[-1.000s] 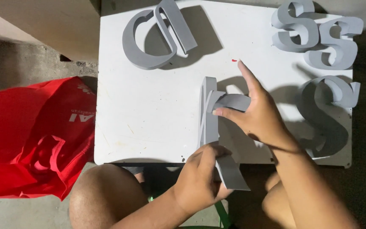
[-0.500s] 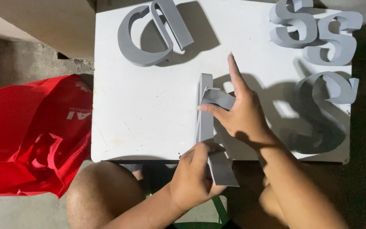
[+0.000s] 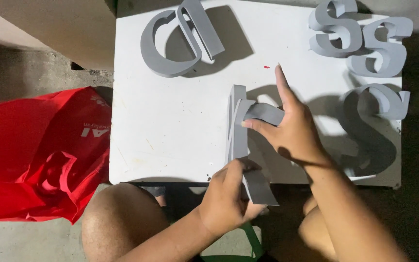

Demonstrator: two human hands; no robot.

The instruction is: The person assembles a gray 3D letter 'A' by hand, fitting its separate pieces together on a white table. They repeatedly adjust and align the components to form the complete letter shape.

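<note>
A white table [image 3: 170,126] carries several grey foam shapes. At its top left lies a rounded grey shape [image 3: 170,43] with a flat grey strip [image 3: 202,29] leaning across it. At the top right sit three curled grey pieces [image 3: 360,43], close together, with a fourth curled grey piece [image 3: 384,102] just below them near the right edge. A small red speck [image 3: 266,67] marks the bare tabletop between these groups. Left of the table a crumpled red bag [image 3: 35,155] lies on the concrete floor [image 3: 25,242], touching or almost touching the table's edge. The person's bare knee [image 3: 122,218] shows below the near edge.

The grey foam piece [image 3: 238,131] in hand stands at the near middle of the table, its long strip running from mid-table past the near edge. The left hand [image 3: 231,199] is closed around the lower end of that strip, which hangs off the table. The right hand [image 3: 292,131] pinches a bent flap of the same piece between thumb and fingers, forefinger stretched straight out toward the red speck. The right forearm covers part of the table's lower right.

Compared with half a second ago, both hands keep the same hold on the piece and the other shapes lie as they did; the forefinger points a little more upright.
</note>
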